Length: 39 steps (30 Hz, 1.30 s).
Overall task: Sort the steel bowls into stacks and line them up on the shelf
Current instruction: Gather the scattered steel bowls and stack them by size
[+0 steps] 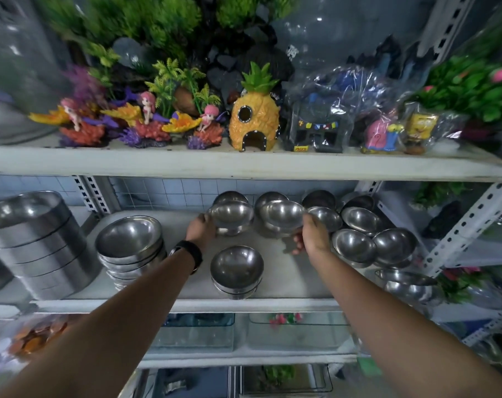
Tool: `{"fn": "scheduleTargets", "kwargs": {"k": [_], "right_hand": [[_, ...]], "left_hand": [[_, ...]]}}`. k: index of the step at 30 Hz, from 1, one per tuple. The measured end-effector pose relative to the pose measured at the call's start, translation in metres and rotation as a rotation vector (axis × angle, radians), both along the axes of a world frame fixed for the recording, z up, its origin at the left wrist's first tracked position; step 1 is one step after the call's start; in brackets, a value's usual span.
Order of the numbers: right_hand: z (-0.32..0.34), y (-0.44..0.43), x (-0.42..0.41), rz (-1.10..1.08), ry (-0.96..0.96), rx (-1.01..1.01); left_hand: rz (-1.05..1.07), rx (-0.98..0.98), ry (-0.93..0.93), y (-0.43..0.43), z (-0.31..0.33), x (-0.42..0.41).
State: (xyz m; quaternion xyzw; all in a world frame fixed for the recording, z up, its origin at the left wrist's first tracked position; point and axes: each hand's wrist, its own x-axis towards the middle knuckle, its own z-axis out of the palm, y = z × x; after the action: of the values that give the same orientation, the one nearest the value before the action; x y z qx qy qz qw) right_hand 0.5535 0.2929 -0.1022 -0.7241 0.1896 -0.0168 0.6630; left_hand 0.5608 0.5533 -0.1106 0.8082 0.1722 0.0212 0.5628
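Note:
Steel bowls cover the middle shelf (186, 304). My left hand (201, 230) grips the rim of a footed steel bowl (232, 216) near the middle. My right hand (313, 235) holds a second steel bowl (282, 215) just to the right of it, slightly lifted and tilted. A short stack of small bowls (237, 270) stands near the front edge. On the left is a taller stack of larger bowls (130, 245). Several loose bowls (361, 221) crowd the right side, and more stand behind by the tiled wall.
A stack of round steel pans (34, 239) fills the shelf's far left. More bowls (405, 285) sit at the front right by the metal upright (468, 222). The upper shelf (244, 165) with aquarium ornaments hangs low overhead. Glass tanks (195, 331) sit below.

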Motion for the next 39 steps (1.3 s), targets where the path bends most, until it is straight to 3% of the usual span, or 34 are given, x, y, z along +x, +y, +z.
{"fn": "scheduleTargets", "kwargs": {"k": [10, 30, 39], "right_hand": [[0.021, -0.011, -0.029, 0.002, -0.055, 0.036], [0.032, 0.007, -0.053, 0.111, -0.122, -0.023], [0.019, 0.031, -0.046, 0.224, -0.202, -0.244]], "left_hand": [[-0.033, 0.087, -0.086, 0.001, 0.009, -0.036], [-0.22, 0.509, -0.104, -0.006, -0.005, -0.088], [-0.212, 0.677, -0.087, -0.002, -0.013, -0.089]]}}
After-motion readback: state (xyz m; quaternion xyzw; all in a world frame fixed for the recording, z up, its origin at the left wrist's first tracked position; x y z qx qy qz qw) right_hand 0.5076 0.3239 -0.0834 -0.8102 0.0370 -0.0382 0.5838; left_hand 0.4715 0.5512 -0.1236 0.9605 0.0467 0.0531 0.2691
